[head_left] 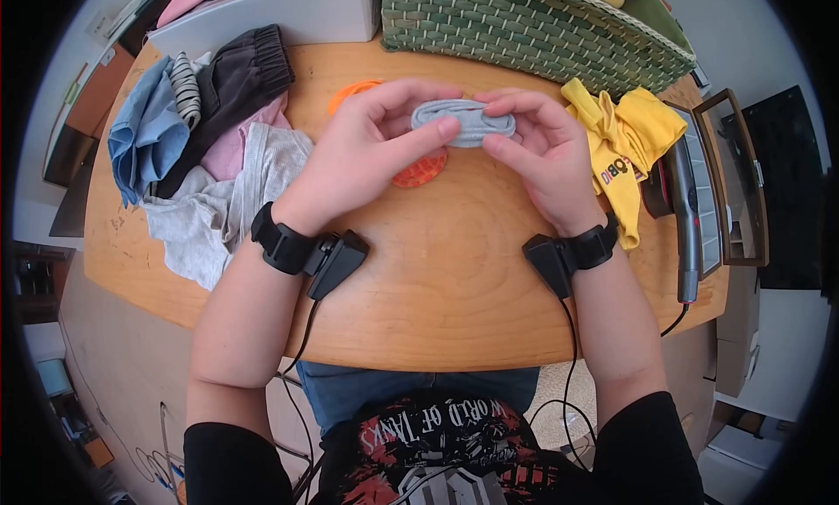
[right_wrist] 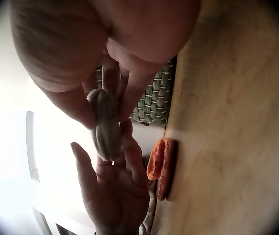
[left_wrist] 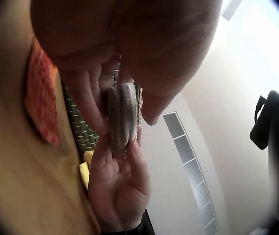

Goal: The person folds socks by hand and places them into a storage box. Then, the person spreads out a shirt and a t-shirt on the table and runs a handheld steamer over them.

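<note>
A small grey bundle of folded cloth [head_left: 472,125], rounded like rolled socks, is held up over the table between both hands. My right hand [head_left: 555,160] pinches its right end between thumb and fingers. At the left end my left hand [head_left: 358,151] touches it with fairly straight fingers; in the right wrist view its thumb stands away from the bundle. Below them on the table lies a flat orange-red textured piece [head_left: 421,171], partly hidden by the left hand. Behind that hand, an orange item [head_left: 354,92] shows partly.
Crumpled clothes [head_left: 218,146] in blue, black, pink and grey lie at the left. A yellow garment [head_left: 629,146] is at the right, beside a dark corded appliance [head_left: 688,243] and a wood-framed box [head_left: 738,177]. A green woven basket [head_left: 524,33] and white bin [head_left: 271,20] stand behind.
</note>
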